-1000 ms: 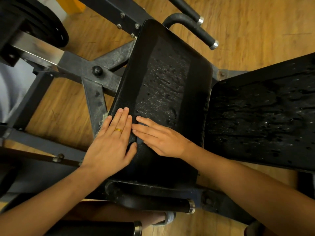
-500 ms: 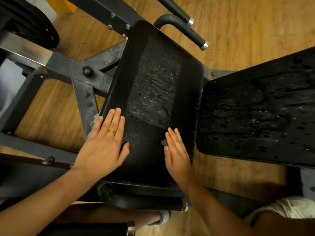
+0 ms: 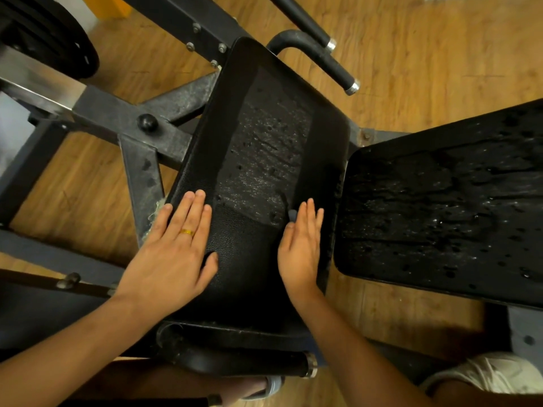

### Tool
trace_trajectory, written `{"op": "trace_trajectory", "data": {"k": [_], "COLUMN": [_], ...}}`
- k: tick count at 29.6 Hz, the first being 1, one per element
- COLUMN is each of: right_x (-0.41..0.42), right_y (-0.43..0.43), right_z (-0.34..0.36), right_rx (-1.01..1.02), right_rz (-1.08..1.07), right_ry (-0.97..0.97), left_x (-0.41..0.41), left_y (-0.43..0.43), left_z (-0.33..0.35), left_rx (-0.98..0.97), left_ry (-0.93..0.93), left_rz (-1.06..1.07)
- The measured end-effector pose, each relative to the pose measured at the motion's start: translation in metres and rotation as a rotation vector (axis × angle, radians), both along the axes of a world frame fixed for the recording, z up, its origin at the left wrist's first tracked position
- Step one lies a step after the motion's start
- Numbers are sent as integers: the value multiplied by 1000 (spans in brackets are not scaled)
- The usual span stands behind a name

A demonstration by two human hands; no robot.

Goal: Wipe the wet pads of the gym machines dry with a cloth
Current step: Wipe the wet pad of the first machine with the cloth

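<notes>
The fingers (image 3: 192,211) of the left hand (image 3: 172,259) are straight and spread out. They lie flat on the long black padded seat of the gym machine (image 3: 264,136), near its left edge, and grip nothing. One of them has a thin gold ring (image 3: 187,232). The fingers (image 3: 310,218) of the right hand (image 3: 299,254) are straight and close together. They rest flat near the seat's right edge and hold nothing.

The seat runs away from the person, between the two hands. Its middle strip is wet and shiny, with small drops on it. The part between the hands looks dull and bumpy.

A pale frayed bit (image 3: 154,207) pokes out just beside the left fingers; I cannot tell what it is.

To the right, just beside the seat, is a wide black flat pad (image 3: 440,215) with many water drops on it. A grey metal frame (image 3: 132,118) holds the seat from the left. A black bent handle with a silver tip (image 3: 326,58) sticks out at the far end. Round black weight plates (image 3: 50,36) sit at the top left. Under it all is a brown wood floor (image 3: 426,63).
</notes>
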State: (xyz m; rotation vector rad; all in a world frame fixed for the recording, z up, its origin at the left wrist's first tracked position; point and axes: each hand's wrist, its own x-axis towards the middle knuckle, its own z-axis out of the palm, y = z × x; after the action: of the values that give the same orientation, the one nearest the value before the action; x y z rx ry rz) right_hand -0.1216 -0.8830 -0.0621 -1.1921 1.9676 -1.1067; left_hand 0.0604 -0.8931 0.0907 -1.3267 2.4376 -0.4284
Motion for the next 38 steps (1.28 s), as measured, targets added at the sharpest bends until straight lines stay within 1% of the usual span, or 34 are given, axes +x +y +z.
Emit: {"op": "trace_trajectory", "data": {"k": [3,7,22,26,33,38], "right_x": [0,-9,-76,-61,-2,3], "right_y": [11,-7,-137,-109,0,6], "right_z": [-2,-6,-5,-5,-3,-6], "right_rx": [-14,-19,60,37,-48,-50], "right_rz": [60,84,40,46,40,38], "right_ry": [-10,52,9,18,40,32], "left_x": [-1,-1,-1,-1,-2,0], "left_y": [-1,-1,-4,-3,-3,-4], "left_z": [0,0,-2,-2,-4,-6], "left_rx": [-7,-3,-3,0,-11,-18], "left_ry": [9,6,28,30,43,18], "left_rz": [-4,-3,-7,-8,-18,-22]}}
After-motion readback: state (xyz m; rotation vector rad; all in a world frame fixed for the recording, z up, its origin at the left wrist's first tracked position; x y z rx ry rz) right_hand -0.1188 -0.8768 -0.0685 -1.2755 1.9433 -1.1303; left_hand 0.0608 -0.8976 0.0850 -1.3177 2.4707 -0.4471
